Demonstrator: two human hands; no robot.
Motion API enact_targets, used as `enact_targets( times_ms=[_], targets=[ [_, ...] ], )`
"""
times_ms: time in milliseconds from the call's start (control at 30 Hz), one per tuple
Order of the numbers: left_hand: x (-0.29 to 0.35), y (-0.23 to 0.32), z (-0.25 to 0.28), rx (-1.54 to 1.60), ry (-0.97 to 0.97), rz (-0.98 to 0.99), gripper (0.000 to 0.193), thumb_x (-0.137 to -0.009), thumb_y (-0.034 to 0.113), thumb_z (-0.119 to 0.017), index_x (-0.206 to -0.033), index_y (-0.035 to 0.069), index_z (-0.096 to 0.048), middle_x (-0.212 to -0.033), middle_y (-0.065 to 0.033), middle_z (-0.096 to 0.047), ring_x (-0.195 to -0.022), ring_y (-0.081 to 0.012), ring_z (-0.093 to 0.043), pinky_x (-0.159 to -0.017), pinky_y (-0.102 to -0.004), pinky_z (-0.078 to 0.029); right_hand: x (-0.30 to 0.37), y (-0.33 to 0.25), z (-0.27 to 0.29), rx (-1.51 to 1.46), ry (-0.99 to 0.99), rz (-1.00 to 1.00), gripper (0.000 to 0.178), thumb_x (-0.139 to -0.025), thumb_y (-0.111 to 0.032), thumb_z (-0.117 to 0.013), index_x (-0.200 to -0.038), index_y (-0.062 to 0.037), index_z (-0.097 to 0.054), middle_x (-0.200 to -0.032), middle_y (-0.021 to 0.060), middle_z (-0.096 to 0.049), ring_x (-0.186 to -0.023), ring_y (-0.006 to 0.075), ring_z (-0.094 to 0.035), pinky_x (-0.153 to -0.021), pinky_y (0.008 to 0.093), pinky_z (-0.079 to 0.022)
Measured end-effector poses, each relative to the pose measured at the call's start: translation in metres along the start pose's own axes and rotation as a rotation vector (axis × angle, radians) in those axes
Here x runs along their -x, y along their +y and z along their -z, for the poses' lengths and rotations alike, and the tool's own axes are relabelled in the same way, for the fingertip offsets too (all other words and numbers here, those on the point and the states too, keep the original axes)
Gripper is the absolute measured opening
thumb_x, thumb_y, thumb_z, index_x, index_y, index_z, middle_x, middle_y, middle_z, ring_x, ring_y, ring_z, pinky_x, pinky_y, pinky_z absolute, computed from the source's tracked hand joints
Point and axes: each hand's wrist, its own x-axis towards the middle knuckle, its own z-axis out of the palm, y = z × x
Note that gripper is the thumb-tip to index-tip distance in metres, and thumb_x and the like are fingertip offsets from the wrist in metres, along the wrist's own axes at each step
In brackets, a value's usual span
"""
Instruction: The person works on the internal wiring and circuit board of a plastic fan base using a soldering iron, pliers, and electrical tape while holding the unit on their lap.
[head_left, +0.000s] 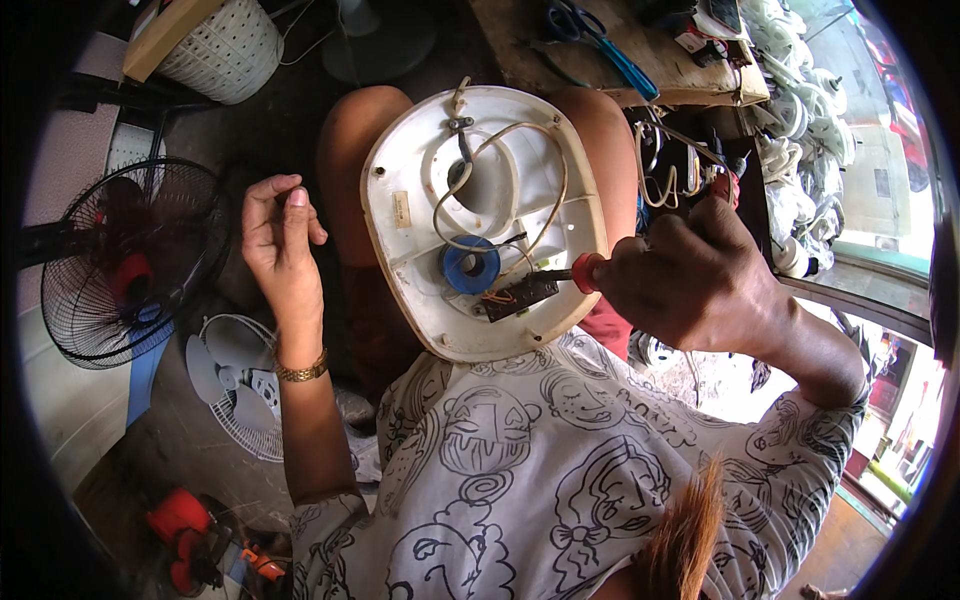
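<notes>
A white plastic fan base (415, 270), hollow side up, rests across my lap. A pale cord (560, 190) loops inside it, and a blue spool (456, 272) lies near the cord. Beside the spool is a dark switch block (507, 300) with thin wires. My right hand (690, 275) is closed on a red-handled tool (586, 272); its dark shaft reaches the switch block, and most of the handle is hidden by my fingers. Left of the base, my left hand (284, 235) is raised, fingers loosely bent and thumb apart, with nothing visible in it.
Blue-handled scissors (605, 52) lie on the wooden bench (510, 40) at the far right. A second red piece with a thin rod (730, 188) shows beyond my right hand. Black-caged fan (130, 265) and grey-bladed fan (235, 385) stand left. White parts (795, 120) are piled far right.
</notes>
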Motion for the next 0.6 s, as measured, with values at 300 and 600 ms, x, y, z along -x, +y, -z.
enact_targets(
  times_ms=[300, 600],
  targets=[
    [0.004, 0.01, -0.026, 0.016, -0.12, -0.06, 0.011, -0.102, 0.007, -0.064, -0.112, 0.003, -0.062, -0.09, 0.0014, -0.059, -0.066, -0.0021, -0.047, -0.058, -0.0181, -0.041, -0.005, -0.003, 0.003, -0.073, -0.066, -0.021, 0.014, -0.072, -0.022, -0.078, -0.081, -0.0122, -0.073, -0.075, -0.0061, -0.055, -0.069, 0.0112, -0.054, -0.06, 0.029, -0.041],
    [0.005, 0.011, -0.026, 0.026, -0.144, -0.059, 0.013, -0.102, 0.007, -0.062, -0.113, 0.001, -0.061, -0.091, 0.0, -0.058, -0.067, -0.0027, -0.049, -0.06, -0.0185, -0.043, 0.03, 0.004, -0.002, -0.17, -0.033, -0.347, 0.033, -0.063, -0.024, -0.085, -0.095, -0.0172, -0.078, -0.074, -0.004, -0.055, -0.066, 0.0159, -0.056, -0.06, 0.0348, -0.046]
  ],
)
